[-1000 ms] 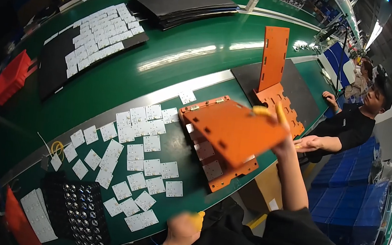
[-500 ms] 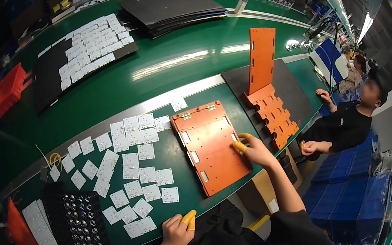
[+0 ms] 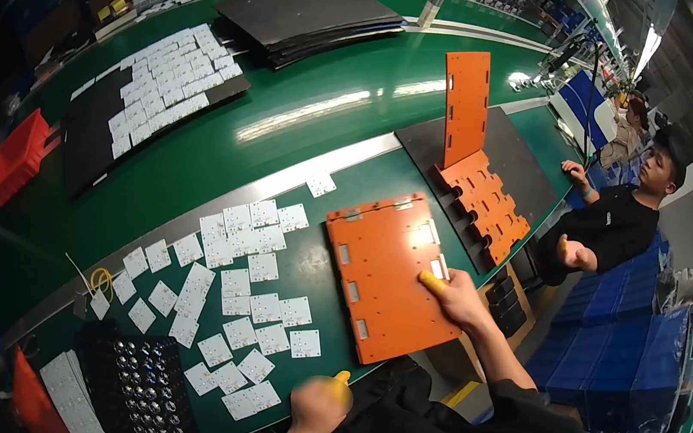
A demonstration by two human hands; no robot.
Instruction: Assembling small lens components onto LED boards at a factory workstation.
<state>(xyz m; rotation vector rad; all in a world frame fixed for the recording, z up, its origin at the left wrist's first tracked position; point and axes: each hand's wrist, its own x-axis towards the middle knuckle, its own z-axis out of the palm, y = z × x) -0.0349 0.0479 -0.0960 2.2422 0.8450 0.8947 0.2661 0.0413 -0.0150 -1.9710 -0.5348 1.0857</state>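
My right hand (image 3: 459,298), with yellow finger cots, grips the right edge of a closed, hinged orange fixture plate (image 3: 394,287). Its thumb lies on top; its other fingers are hidden beneath. The plate looks tilted and raised off the green bench, its near corner by the bench edge. My left hand (image 3: 321,405) is curled closed at the near bench edge, blurred, with yellow finger cots and a blue wristband. Whether it holds anything cannot be seen. Several small white circuit boards (image 3: 263,308) lie left of the plate.
Another orange fixture (image 3: 487,201) stands open on a black mat at the right. A black tray of round lenses (image 3: 143,391) sits at the lower left. Beyond are a board-covered black sheet (image 3: 86,120), a red bin (image 3: 17,163) and stacked black sheets (image 3: 306,17). A co-worker (image 3: 615,211) is at right.
The orange plate has shifted right and tilted up in my right hand, its hinged edge now farther from the loose boards. My left hand has moved slightly and blurred. The co-worker's near hand has turned.
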